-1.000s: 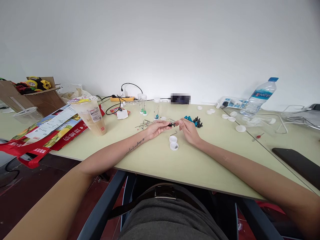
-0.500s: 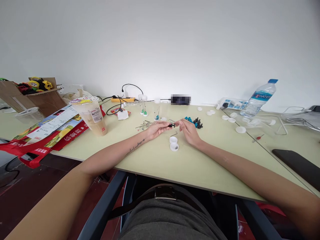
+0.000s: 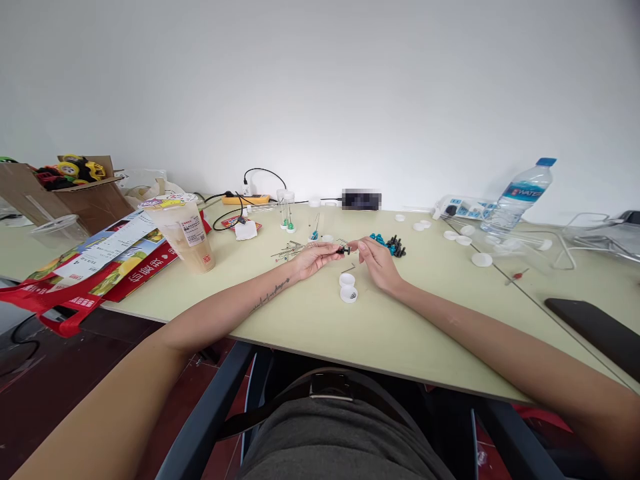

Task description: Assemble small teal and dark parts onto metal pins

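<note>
A small black part (image 3: 343, 251) sits pinched between both hands above the table (image 3: 310, 320): left hand (image 3: 314, 258) grips it with thumb and fingertips, right hand (image 3: 376, 261) meets it from the other side, seemingly also pinching. Two white caps (image 3: 347, 287) lie just below; a pile of blue and black pieces (image 3: 389, 243) beyond

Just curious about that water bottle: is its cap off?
No, the water bottle stands at the far right of the table with its blue cap on.
</note>
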Demonstrator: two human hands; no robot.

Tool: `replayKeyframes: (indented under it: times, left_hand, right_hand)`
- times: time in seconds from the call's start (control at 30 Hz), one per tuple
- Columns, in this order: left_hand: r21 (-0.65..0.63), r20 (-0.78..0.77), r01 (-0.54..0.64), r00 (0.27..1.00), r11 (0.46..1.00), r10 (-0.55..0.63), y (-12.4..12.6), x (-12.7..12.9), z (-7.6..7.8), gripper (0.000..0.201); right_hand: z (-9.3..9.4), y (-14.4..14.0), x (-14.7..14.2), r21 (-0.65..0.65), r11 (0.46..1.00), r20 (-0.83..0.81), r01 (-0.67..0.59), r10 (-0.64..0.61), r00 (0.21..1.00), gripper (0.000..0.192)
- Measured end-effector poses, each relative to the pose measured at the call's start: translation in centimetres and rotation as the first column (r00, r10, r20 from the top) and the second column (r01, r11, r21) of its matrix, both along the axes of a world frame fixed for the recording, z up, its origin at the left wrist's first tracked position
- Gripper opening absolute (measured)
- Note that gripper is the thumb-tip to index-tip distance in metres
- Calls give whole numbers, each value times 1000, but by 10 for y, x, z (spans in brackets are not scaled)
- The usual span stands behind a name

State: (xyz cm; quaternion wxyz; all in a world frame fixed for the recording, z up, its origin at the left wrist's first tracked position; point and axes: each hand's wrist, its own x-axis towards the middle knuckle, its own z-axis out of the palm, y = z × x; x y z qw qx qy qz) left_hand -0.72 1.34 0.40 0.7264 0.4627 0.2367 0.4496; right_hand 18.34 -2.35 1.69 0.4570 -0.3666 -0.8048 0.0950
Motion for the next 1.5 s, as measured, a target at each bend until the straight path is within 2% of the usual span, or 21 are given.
replayKeyframes:
  times: [0.43, 0.97, 1.5]
  left_hand:
    - [10, -1, 0, 1000, 1000, 0, 0, 0, 0, 12]
    - [19, 0, 18, 1000, 1000, -18, 1, 0, -1, 14]
    - [-3, -27, -16, 1000, 1000, 16, -5, 1, 5, 12]
  right_hand:
    - [0, 0, 0, 4, 1000, 29, -5, 5, 1000, 46]
    - [-1, -2, 0, 19, 1000, -24, 0, 1, 1000, 48]
    - [0, -2, 0, 25, 1000, -13, 5, -5, 1000, 48]
